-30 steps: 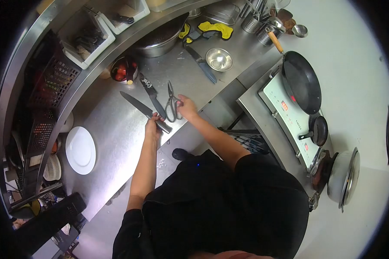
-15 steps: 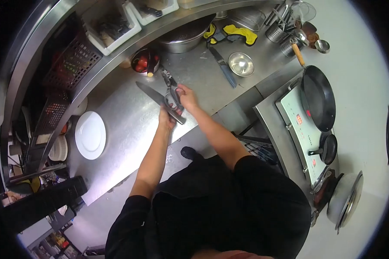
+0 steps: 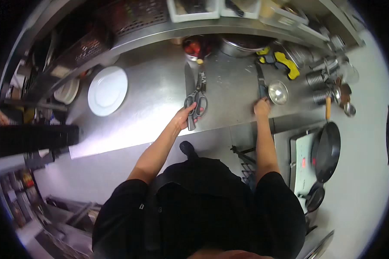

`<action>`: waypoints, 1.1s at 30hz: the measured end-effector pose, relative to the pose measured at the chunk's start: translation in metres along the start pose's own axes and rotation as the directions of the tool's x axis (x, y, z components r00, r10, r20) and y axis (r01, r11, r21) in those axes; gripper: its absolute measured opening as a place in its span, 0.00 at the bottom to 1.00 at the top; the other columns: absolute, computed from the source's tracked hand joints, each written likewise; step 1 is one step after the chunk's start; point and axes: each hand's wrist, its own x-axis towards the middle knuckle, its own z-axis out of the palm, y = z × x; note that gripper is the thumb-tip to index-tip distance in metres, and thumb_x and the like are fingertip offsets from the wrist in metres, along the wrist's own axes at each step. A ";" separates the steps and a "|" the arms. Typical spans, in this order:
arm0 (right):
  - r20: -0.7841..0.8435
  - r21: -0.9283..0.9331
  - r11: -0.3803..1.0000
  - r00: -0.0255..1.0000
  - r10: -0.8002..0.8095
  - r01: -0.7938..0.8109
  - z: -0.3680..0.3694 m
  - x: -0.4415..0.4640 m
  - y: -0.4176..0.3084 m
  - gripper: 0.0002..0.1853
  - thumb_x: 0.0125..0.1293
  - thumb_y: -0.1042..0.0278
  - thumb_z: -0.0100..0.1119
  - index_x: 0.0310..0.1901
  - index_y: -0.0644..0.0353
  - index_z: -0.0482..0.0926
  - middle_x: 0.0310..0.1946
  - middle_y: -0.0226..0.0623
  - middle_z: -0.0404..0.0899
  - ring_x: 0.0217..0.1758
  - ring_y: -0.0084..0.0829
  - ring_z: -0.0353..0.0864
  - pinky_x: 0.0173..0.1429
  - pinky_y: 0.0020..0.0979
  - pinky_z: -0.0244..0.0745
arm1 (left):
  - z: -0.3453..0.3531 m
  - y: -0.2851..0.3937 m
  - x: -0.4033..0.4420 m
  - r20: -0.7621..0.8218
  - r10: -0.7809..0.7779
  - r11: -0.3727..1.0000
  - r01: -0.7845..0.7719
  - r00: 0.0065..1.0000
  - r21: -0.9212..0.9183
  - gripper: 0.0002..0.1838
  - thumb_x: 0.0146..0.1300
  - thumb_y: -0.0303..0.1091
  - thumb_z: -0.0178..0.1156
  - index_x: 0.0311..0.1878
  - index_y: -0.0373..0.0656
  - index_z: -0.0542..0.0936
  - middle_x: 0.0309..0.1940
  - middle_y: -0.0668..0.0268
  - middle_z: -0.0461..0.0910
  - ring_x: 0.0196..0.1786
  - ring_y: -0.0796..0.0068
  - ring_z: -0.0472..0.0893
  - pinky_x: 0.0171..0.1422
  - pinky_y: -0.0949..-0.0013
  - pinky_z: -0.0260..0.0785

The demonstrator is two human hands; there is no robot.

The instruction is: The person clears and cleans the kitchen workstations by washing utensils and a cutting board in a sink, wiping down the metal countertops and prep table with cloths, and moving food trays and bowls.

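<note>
My left hand (image 3: 186, 117) is wrapped round a bundle at the counter's front edge: a large knife (image 3: 189, 82) with a metal handle, scissors (image 3: 202, 103) with grey loops, and a dark-bladed knife (image 3: 201, 79) partly hidden beneath the scissors. The blades point away from me. Farther right, my right hand (image 3: 262, 107) is closed at the handle end of another knife (image 3: 260, 77), which has a blue-grey handle. A shiny metal bowl (image 3: 278, 93) stands just right of that handle.
On the steel counter (image 3: 151, 95) are a white plate (image 3: 108, 91), a bowl of red items (image 3: 196, 46), a large pot (image 3: 237, 48) and yellow-grey gloves (image 3: 286, 64). A shelf edge runs above. A frying pan (image 3: 326, 152) sits at the right.
The scissors have gone from my right hand into my left, with the knives. My right hand has moved right to the blue-grey handled knife. The view has turned.
</note>
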 end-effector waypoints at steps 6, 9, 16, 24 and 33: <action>0.169 0.226 0.966 0.971 -0.170 0.129 0.032 -0.010 -0.014 0.10 0.55 0.65 0.57 0.24 0.65 0.78 0.32 0.45 0.81 0.36 0.39 0.81 0.38 0.39 0.75 | -0.025 -0.017 -0.082 -0.041 0.138 0.990 -0.138 0.990 -0.004 0.22 0.64 0.43 0.58 0.57 0.43 0.69 0.41 0.64 0.79 0.37 0.76 0.77 0.34 0.73 0.72; 0.619 0.785 0.141 0.767 -0.170 -0.603 0.050 -0.052 -0.038 0.06 0.55 0.67 0.50 0.24 0.51 0.65 0.14 0.24 0.60 0.13 0.23 0.58 0.15 0.23 0.60 | -0.049 -0.032 -0.143 -0.243 0.275 0.953 -0.296 0.930 -0.056 0.18 0.63 0.39 0.59 0.53 0.43 0.71 0.40 0.62 0.80 0.37 0.76 0.79 0.33 0.71 0.75; 0.508 0.845 0.528 0.430 -0.746 -0.083 -0.023 -0.251 -0.170 0.08 0.58 0.70 0.45 0.39 0.59 0.66 0.19 0.30 0.63 0.13 0.22 0.60 0.14 0.25 0.56 | -0.106 -0.130 -0.326 -0.459 0.585 0.746 -0.666 0.668 -0.019 0.19 0.62 0.39 0.60 0.53 0.40 0.72 0.42 0.60 0.79 0.42 0.73 0.79 0.43 0.69 0.74; 0.339 0.899 0.146 -0.443 -0.830 0.414 -0.053 -0.455 -0.305 0.20 0.71 0.51 0.44 0.32 0.61 0.70 0.20 0.31 0.64 0.21 0.19 0.65 0.26 0.23 0.62 | -0.086 -0.291 -0.429 -0.823 0.556 0.093 -0.993 0.117 -0.078 0.16 0.60 0.35 0.61 0.48 0.40 0.71 0.41 0.59 0.78 0.49 0.63 0.79 0.50 0.54 0.74; 0.264 0.962 0.013 -0.922 -0.283 0.272 -0.175 -0.815 -0.130 0.22 0.73 0.49 0.37 0.33 0.61 0.67 0.12 0.30 0.61 0.12 0.25 0.66 0.17 0.28 0.65 | 0.012 -0.540 -0.577 -0.941 0.080 -0.280 -0.914 -0.328 0.295 0.20 0.61 0.28 0.59 0.56 0.40 0.69 0.44 0.57 0.76 0.45 0.60 0.80 0.49 0.55 0.77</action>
